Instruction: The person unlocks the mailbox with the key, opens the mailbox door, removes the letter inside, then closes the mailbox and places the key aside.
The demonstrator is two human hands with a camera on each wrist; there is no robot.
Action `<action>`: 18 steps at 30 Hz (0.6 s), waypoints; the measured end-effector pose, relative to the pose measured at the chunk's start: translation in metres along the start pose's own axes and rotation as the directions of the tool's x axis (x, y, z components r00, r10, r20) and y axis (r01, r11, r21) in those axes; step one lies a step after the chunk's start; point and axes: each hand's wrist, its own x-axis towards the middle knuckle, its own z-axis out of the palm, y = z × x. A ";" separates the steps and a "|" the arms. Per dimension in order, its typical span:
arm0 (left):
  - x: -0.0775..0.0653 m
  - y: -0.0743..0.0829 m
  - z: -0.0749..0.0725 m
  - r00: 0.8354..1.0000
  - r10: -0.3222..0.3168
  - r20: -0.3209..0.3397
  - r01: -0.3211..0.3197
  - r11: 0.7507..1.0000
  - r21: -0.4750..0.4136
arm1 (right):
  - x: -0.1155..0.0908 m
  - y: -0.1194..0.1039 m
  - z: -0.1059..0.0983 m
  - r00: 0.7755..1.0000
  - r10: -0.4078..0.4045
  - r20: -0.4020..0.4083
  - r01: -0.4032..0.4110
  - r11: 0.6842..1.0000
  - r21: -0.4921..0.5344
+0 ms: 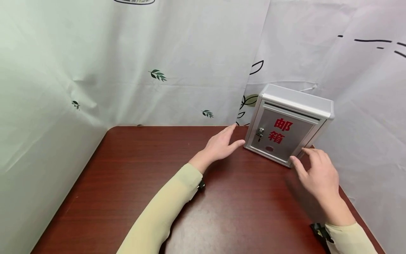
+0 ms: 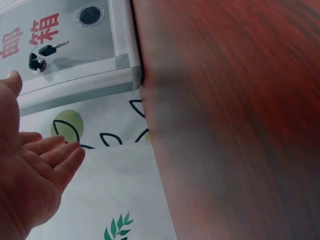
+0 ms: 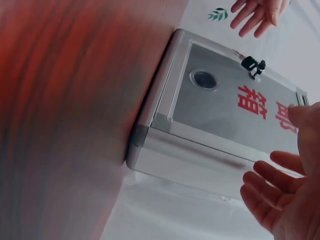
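Note:
A silver metal mailbox (image 1: 295,128) with red characters stands upright at the far right of the table. Keys (image 2: 48,49) hang from the lock on its door, and a round dark window (image 3: 204,80) sits low in that door. My left hand (image 1: 219,144) reaches toward the mailbox's left side, fingers extended and thumb apart, holding nothing. On the other side, my right hand (image 1: 320,173) is held near the lower right edge, its fingers gently bent and the palm turned to the box. Nothing lies between its thumb and fingers.
The reddish-brown wooden table (image 1: 133,169) stretches to the left and front. White printed cloth (image 1: 190,53) hangs behind it and along both sides, close behind the mailbox. Each wrist wears a dark strap, partly covered by pale yellow sleeves (image 1: 165,208).

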 end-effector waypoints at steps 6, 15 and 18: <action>0.010 0.004 0.004 1.000 -0.002 -0.011 0.002 0.999 -0.049 | 0.003 0.004 -0.005 0.986 0.162 0.049 -0.160 0.986 -0.039; 0.030 0.004 0.010 0.999 -0.031 -0.016 0.028 0.983 -0.184 | 0.007 0.012 -0.007 0.958 0.248 0.145 -0.239 0.968 -0.080; 0.034 0.003 0.014 0.999 -0.039 -0.009 0.037 0.977 -0.208 | 0.009 0.013 -0.006 0.953 0.252 0.170 -0.244 0.968 -0.067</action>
